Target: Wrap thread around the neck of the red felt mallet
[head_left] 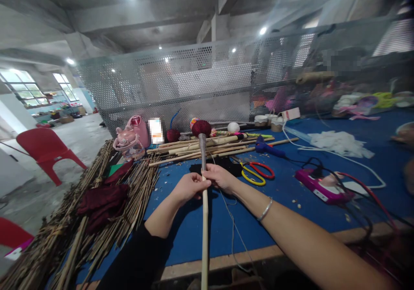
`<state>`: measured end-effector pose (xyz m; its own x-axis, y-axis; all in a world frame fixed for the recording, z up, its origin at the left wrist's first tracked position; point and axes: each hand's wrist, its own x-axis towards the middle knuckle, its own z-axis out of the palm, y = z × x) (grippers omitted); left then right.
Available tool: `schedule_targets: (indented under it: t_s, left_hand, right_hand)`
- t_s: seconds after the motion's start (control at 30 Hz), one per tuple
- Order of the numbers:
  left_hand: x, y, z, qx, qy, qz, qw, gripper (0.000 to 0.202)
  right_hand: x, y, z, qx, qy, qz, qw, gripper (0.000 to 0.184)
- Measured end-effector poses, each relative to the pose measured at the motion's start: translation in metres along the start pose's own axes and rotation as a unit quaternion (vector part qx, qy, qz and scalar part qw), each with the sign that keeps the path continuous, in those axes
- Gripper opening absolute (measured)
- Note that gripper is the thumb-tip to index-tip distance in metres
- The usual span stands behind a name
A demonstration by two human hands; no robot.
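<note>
A long pale wooden stick stands nearly upright in front of me, with a grey wrapped neck and a dark red fluffy head at its top. My left hand is closed round the stick just below the grey part. My right hand pinches the stick at the same height, fingers together. A thin grey thread trails down from the hands over the blue table. A silver bangle sits on my right wrist.
Bundles of dry twigs with dark red cloth lie at left. More sticks, scissors, a blue glue gun, a pink power strip with cables and a pink bottle lie behind. A perforated metal screen stands at the back; a red chair at left.
</note>
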<state>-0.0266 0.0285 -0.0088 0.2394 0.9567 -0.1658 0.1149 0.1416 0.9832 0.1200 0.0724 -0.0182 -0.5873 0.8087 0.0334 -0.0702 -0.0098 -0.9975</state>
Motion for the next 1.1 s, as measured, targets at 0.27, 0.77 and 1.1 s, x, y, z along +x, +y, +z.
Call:
schedule_targets:
  t_s: [0.27, 0.77, 1.1]
  left_hand:
    - [-0.003, 0.007, -0.005, -0.093, -0.094, -0.046, 0.99, 0.034]
    - [-0.002, 0.005, -0.004, -0.111, -0.103, -0.042, 0.988, 0.031]
    - [-0.009, 0.02, 0.031, -0.206, 0.087, -0.137, 0.965, 0.017]
  right_hand:
    - [-0.001, 0.0, -0.007, 0.069, -0.084, 0.023, 0.994, 0.026]
    - [-0.001, -0.002, -0.005, 0.066, -0.051, 0.008, 0.996, 0.027]
    - [-0.001, -0.007, 0.001, 0.046, -0.04, 0.012, 0.998, 0.026]
